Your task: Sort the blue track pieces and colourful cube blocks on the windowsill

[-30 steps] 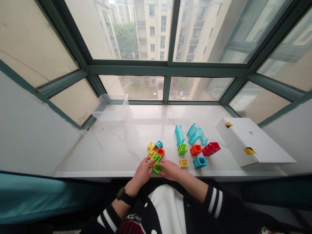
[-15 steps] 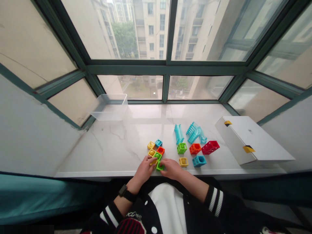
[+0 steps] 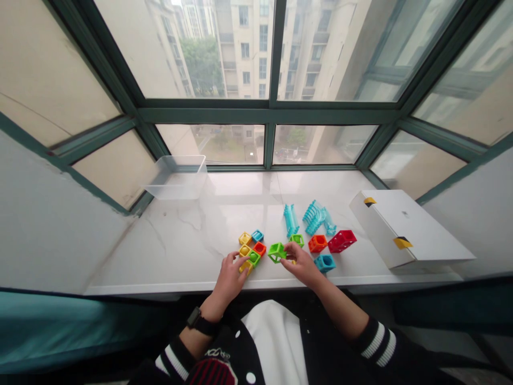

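My right hand grips a green hollow cube block between thumb and fingers, held apart from the cluster to its left. With my left hand I hold the front yellow block of that cluster, fingertips partly covering it. The cluster joins more yellow blocks, a blue block, a red-orange block and a green block. Just behind my right hand stands another green block. A yellow block is mostly hidden by that hand.
Right of my hands lie an orange block, a red long block and a blue block. Clear blue track pieces lie behind them. A white box stands far right, a clear plastic bin back left.
My right hand has pulled the green block away from the cluster's front, lifting it to the right. My left hand has stayed at the cluster. The view has shifted slightly.
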Available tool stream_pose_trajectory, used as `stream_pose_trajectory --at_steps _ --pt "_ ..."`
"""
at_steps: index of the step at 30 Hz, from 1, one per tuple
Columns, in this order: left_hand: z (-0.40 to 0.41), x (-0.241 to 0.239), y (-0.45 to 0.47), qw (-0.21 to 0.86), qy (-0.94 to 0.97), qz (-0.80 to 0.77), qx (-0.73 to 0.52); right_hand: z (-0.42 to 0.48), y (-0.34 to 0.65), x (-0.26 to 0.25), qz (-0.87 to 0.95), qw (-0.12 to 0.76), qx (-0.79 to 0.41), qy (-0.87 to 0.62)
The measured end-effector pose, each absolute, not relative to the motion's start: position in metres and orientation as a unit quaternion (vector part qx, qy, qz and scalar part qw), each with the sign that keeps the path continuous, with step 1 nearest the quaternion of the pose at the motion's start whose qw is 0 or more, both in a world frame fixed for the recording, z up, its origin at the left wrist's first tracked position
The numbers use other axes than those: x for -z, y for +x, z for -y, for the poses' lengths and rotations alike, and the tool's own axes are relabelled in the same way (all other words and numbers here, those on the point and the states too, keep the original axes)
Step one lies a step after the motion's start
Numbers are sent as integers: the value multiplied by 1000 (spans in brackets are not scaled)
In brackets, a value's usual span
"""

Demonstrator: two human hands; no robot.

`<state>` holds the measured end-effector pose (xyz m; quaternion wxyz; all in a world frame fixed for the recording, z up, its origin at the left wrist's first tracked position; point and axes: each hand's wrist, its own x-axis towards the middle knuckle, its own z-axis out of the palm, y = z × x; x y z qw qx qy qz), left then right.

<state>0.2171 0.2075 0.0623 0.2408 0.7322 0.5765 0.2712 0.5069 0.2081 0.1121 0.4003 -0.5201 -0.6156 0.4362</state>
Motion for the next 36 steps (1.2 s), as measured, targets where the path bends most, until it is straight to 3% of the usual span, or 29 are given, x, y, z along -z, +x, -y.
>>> stream_pose_trajectory --at_steps 8,17,26,36 --pt "-202 -99 239 282 761 -444 -379 -205 491 -106 460 467 -609 -446" --pt "-194 -99 264 335 739 -409 -418 -198 479 -104 403 418 -682 -444" --pt "-189 -94 271 424 649 -439 -455 -193 474 -99 442 374 -690 -434" --pt "-186 -94 273 408 683 -432 -424 -195 475 -89 467 440 -626 -442"
